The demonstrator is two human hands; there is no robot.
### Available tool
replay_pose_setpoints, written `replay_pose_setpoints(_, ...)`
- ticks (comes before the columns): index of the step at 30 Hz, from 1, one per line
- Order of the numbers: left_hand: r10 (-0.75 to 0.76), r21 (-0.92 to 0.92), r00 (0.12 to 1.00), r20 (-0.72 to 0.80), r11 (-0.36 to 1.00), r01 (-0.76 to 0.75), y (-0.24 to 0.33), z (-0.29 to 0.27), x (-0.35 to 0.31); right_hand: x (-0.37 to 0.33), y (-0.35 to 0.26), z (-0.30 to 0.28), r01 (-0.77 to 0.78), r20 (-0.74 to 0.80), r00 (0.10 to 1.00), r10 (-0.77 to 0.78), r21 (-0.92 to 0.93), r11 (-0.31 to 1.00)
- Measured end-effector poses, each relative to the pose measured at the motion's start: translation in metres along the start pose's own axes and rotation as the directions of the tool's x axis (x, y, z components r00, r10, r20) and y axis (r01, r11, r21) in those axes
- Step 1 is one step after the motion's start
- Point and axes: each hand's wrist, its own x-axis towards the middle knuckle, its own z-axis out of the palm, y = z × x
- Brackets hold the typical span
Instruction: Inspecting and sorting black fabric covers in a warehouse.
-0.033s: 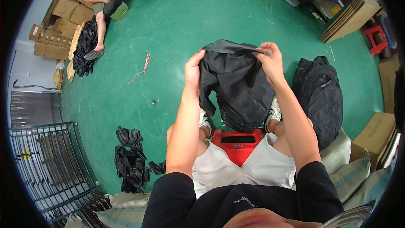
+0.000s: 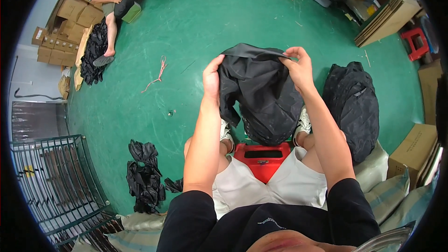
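Between my hands I hold up a piece of thin black fabric [image 2: 249, 65] by its far edge, above the floor in front of my knees. My left hand [image 2: 212, 78] has its left corner, thumb on top. My right hand [image 2: 298, 67] pinches the edge on the right between thumb and fingers. The cloth hangs in folds toward me and merges with a rounded black heap [image 2: 270, 128] between my shoes, so I cannot tell whether they are one piece. Close to my right forearm lies a large stuffed black bundle [image 2: 352, 107].
A red plastic stool [image 2: 261, 163] shows between my thighs. Crumpled black pieces [image 2: 143, 177] and a green metal rack [image 2: 56, 182] are at left. Pink string [image 2: 162, 71] lies on the green floor. Another person [image 2: 112, 0] sits far left beside cardboard boxes [image 2: 72, 9]. Cartons [image 2: 410, 151] stand at right.
My left hand has shifted very slightly left with its corner of the fabric, stretching the edge a little. The right hand has barely moved.
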Motion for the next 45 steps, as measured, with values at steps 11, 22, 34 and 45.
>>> replay_pose_setpoints(11,-0.051,-0.138,0.979,0.199,0.987,0.079,0.015,-0.005,-0.004,0.002,-0.026,-0.023,-0.422,0.534,0.836,0.129,0.474,0.773)
replay_pose_setpoints(22,-0.099,-0.184,0.927,0.362,0.967,0.175,0.017,0.012,-0.027,0.003,-0.016,-0.039,-0.621,0.737,0.675,-0.041,0.597,0.508)
replay_pose_setpoints(34,0.057,0.132,0.923,0.38,0.984,-0.115,0.0,0.021,-0.025,-0.005,-0.023,-0.045,-0.736,0.751,0.621,-0.224,0.657,0.163)
replay_pose_setpoints(45,0.004,-0.154,0.973,0.231,0.988,0.032,-0.009,0.012,-0.018,-0.008,-0.028,-0.043,-0.617,0.652,0.631,-0.421,0.75,0.237)
